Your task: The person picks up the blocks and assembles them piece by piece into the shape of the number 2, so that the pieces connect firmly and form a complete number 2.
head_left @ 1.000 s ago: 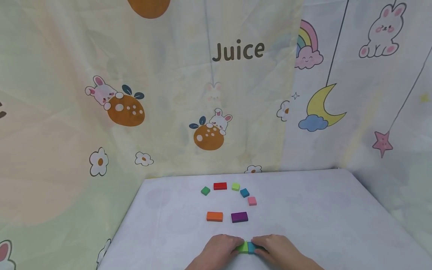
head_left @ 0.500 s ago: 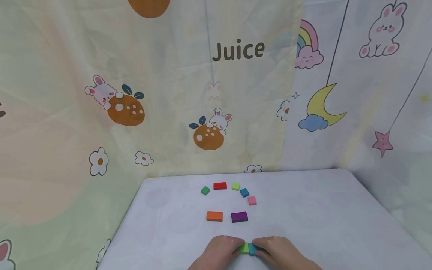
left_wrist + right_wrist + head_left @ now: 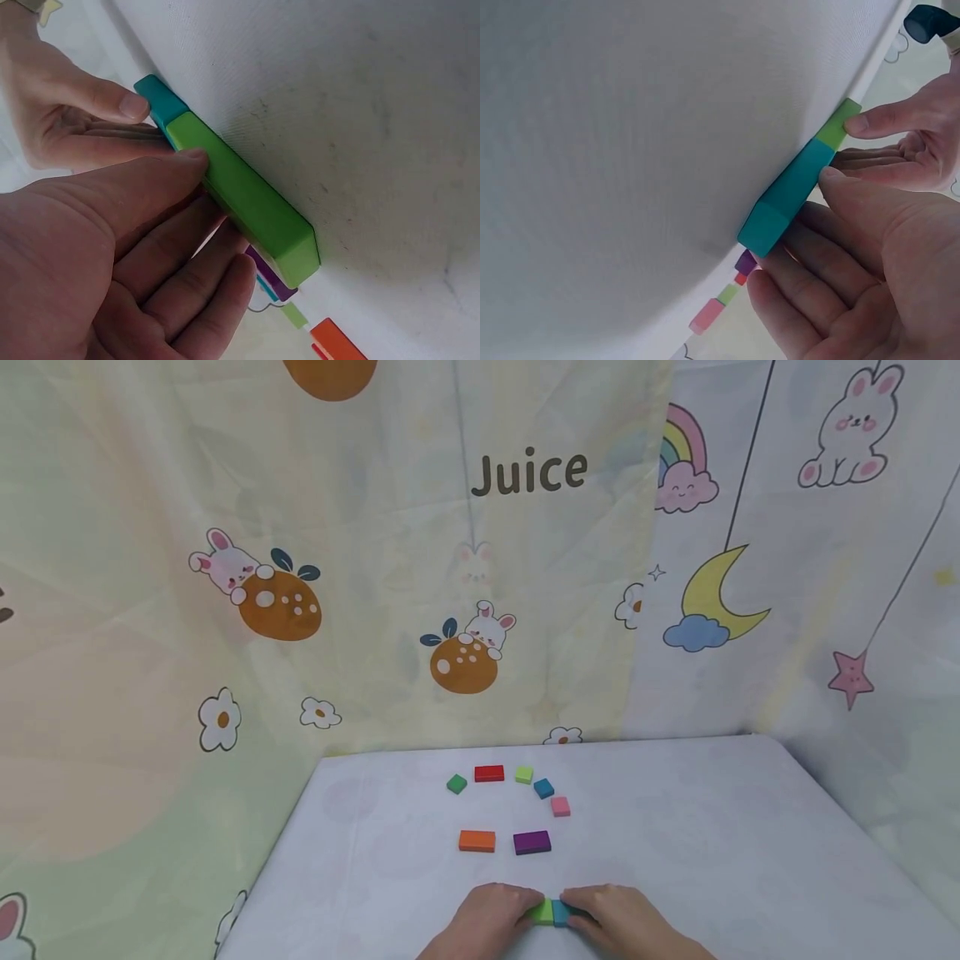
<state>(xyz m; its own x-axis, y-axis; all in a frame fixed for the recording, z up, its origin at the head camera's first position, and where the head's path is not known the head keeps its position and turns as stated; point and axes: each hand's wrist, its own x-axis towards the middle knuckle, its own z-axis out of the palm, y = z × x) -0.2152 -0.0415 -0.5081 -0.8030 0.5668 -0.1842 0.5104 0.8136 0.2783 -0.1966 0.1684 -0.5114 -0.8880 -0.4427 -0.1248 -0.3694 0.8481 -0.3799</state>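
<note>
Near the front of the table, my left hand (image 3: 487,917) holds a lime green block (image 3: 251,199) between its thumb and fingers. A teal block (image 3: 787,196) is pinched the same way by my right hand (image 3: 628,917). The two blocks lie end to end in one line, their inner ends touching, as both wrist views show. Seen from the head, my hands cover the outer parts of the green and teal pieces, leaving only their middle parts visible.
Beyond my hands lie an orange block (image 3: 477,842) and a purple block (image 3: 532,842). Farther back, a loose arc holds a green (image 3: 457,784), a red (image 3: 489,773), a light green (image 3: 524,774), a blue (image 3: 543,788) and a pink block (image 3: 560,807). A printed curtain (image 3: 390,710) hangs behind the white table (image 3: 697,827).
Both hands, with the green and teal blocks between them, have shifted very slightly toward me and to the right. The other blocks have stayed in place.
</note>
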